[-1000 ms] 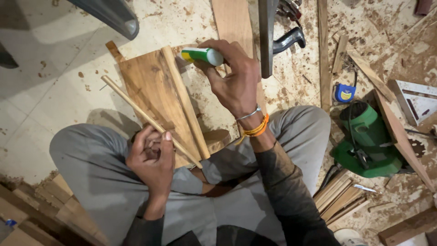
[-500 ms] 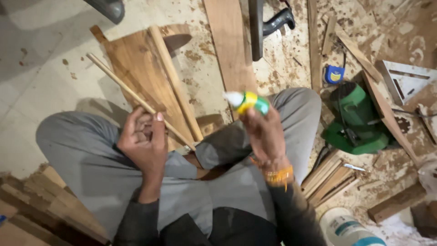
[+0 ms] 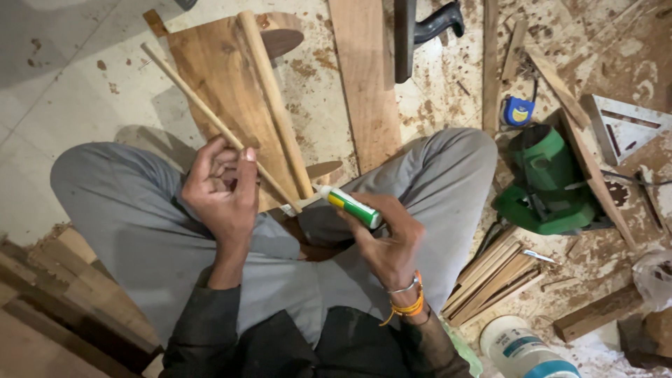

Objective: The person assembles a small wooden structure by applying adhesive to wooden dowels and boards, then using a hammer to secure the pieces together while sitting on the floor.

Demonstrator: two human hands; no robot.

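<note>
Two hands meet over the lap: the left hand [image 3: 222,187] pinches a thin wooden stick [image 3: 210,117], slanting it so its lower end sits beside the nozzle of a green and yellow glue tube [image 3: 351,206], which the right hand [image 3: 386,241] holds in closed fingers. Behind lie a board [image 3: 218,77], a plank [image 3: 367,77] and, well apart at the right, a green power tool [image 3: 547,183] and tape measure [image 3: 519,112] on the sawdust-strewn floor [image 3: 84,77].

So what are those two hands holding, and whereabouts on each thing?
The left hand grips a thin wooden stick near its lower end. The right hand holds a green and yellow glue tube by its rear end, nozzle free.
</note>
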